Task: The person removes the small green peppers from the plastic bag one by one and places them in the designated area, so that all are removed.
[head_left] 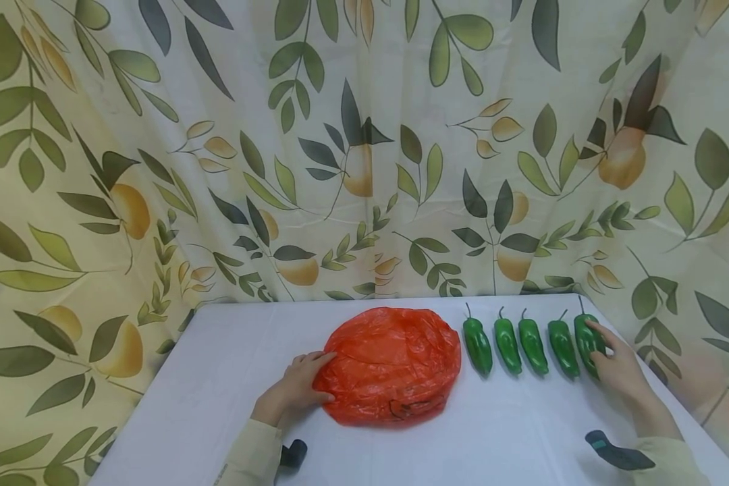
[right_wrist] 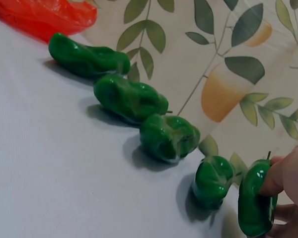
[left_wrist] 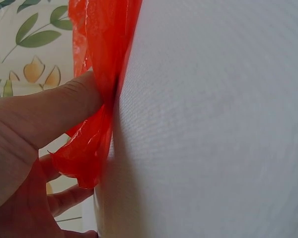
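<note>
A crumpled red plastic bag (head_left: 395, 364) lies on the white table, rounded and flattish, with a dark mark near its front edge. My left hand (head_left: 306, 381) holds the bag's left edge; in the left wrist view the thumb (left_wrist: 64, 106) lies against the red film and the other fingers are partly behind it. To the bag's right, several glossy green peppers stand in a row, stems toward the back. My right hand (head_left: 622, 364) pinches the rightmost green pepper (head_left: 585, 334) between thumb and fingers, also seen as a held pepper (right_wrist: 254, 201) in the right wrist view.
Nearest the held pepper is another green pepper (head_left: 562, 347); the leftmost pepper (head_left: 477, 347) lies right beside the bag. A leaf-and-fruit patterned curtain (head_left: 401, 169) hangs behind the table (head_left: 492, 432) and along both sides. Dark wrist straps (head_left: 619, 452) sit by the sleeves.
</note>
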{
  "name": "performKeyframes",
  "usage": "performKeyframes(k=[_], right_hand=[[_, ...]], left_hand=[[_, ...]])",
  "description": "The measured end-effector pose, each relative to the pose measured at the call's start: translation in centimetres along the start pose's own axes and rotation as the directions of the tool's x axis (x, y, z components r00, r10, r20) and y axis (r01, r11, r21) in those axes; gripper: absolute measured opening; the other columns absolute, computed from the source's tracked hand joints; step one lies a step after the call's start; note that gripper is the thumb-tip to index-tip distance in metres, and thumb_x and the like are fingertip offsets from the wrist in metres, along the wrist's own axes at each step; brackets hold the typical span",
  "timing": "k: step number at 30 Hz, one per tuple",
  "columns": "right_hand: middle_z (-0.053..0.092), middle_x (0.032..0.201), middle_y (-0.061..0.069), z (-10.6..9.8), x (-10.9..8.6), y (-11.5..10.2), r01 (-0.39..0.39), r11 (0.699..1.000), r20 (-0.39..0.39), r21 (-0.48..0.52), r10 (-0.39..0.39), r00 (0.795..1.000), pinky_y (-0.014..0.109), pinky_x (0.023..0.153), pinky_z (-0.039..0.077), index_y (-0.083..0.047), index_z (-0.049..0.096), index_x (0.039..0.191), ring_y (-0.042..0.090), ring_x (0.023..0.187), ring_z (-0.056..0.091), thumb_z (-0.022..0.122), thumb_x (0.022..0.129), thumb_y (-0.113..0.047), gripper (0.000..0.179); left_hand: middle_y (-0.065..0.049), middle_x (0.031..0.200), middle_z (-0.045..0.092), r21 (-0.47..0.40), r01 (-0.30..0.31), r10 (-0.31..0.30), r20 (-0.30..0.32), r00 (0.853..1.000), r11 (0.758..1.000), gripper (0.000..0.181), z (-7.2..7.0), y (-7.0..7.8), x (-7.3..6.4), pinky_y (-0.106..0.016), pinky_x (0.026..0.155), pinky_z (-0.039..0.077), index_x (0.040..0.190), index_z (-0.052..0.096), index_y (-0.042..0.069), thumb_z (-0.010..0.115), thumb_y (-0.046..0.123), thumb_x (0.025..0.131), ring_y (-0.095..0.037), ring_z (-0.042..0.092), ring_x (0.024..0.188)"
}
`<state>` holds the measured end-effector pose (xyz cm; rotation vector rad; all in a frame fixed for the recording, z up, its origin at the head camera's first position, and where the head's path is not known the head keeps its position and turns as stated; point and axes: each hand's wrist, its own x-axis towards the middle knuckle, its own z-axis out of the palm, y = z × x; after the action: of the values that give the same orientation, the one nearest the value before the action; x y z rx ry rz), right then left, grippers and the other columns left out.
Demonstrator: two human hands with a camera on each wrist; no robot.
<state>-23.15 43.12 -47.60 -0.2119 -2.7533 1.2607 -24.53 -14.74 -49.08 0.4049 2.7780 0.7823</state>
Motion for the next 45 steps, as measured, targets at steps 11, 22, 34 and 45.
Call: performKeyframes(k=[11, 22, 34, 45], right_hand=[[0.009, 0.150, 0.050, 0.4, 0.3, 1.2, -0.008, 0.987, 0.044, -0.161, 0.015, 0.999, 0.081, 0.109, 0.015, 0.005, 0.009, 0.157, 0.071, 0.138, 0.010, 0.033, 0.098, -0.003, 0.064], [0.028, 0.138, 0.054, 0.7, 0.6, 1.6, -0.006, 0.969, -0.092, -0.248, -0.017, 0.996, 0.081, 0.104, 0.023, 0.009, 0.021, 0.154, 0.072, 0.128, 0.023, 0.039, 0.099, -0.004, 0.059], [0.027, 0.146, 0.048, 0.6, 0.4, 1.2, -0.215, 0.963, -0.088, -0.161, 0.203, 0.975, 0.076, 0.106, 0.030, 0.005, 0.015, 0.157, 0.067, 0.132, 0.030, 0.029, 0.102, -0.010, 0.059], [0.023, 0.147, 0.049, 0.4, 0.8, 1.2, -0.236, 0.959, -0.076, -0.157, 0.226, 0.971, 0.075, 0.109, 0.028, 0.009, 0.011, 0.156, 0.067, 0.134, 0.027, 0.023, 0.103, -0.013, 0.059]], left_hand=[[-0.013, 0.155, 0.044, 0.002, 0.013, -0.013, -0.002, 1.000, 1.000, 0.082, -0.1, 0.3, -0.2, -0.064, 0.100, 0.051, 0.153, 0.045, 0.021, 0.085, 0.026, 0.081, -0.038, 0.037, 0.141], [-0.012, 0.155, 0.044, -0.002, 0.021, -0.021, -0.002, 1.000, 1.000, 0.081, -0.2, 0.3, -0.4, -0.063, 0.101, 0.051, 0.153, 0.046, 0.021, 0.084, 0.026, 0.081, -0.038, 0.036, 0.142], [-0.012, 0.155, 0.044, 0.009, 0.018, -0.018, 0.005, 1.000, 1.000, 0.081, -0.2, 0.4, -0.2, -0.066, 0.102, 0.049, 0.153, 0.045, 0.021, 0.084, 0.027, 0.082, -0.039, 0.036, 0.141], [-0.012, 0.156, 0.043, 0.001, 0.024, -0.024, 0.010, 1.000, 1.000, 0.080, -0.4, 0.6, -0.3, -0.065, 0.103, 0.049, 0.154, 0.044, 0.021, 0.083, 0.027, 0.083, -0.038, 0.036, 0.142]])
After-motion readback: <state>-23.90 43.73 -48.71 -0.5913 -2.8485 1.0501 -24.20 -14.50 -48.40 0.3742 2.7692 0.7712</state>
